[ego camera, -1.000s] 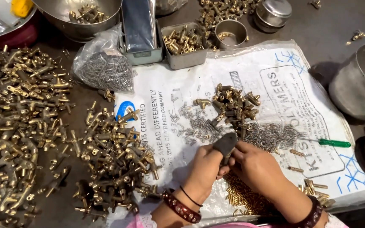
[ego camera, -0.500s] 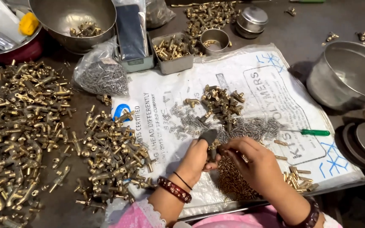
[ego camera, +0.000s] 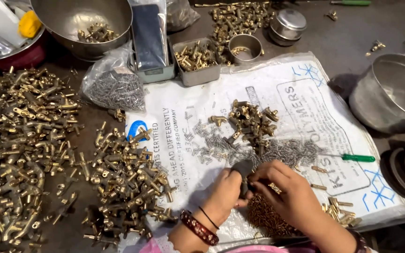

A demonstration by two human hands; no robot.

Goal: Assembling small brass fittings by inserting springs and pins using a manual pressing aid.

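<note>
My left hand (ego camera: 223,194) grips a small dark tool (ego camera: 243,169) over the white printed sack (ego camera: 296,93). My right hand (ego camera: 289,194) pinches a small brass part (ego camera: 274,188) against the tool's side. Both hands meet just below a scatter of small silver screws (ego camera: 221,147) and a little heap of brass fittings (ego camera: 251,122). A pile of small brass pieces (ego camera: 264,218) lies under my right wrist, partly hidden. A red bangle and a dark thread are on my left wrist.
Large heaps of brass fittings (ego camera: 19,136) cover the left. A green-handled screwdriver (ego camera: 357,158) lies to the right. At the back stand a steel bowl (ego camera: 83,21), a bag of screws (ego camera: 113,86), a grey tray of fittings (ego camera: 195,61) and a small cup (ego camera: 244,47). A big steel pan (ego camera: 394,93) sits far right.
The view has shifted slightly, so everything sits a bit lower in frame. My hands stay together on the dark tool; my right fingers have moved onto a brass part at it.
</note>
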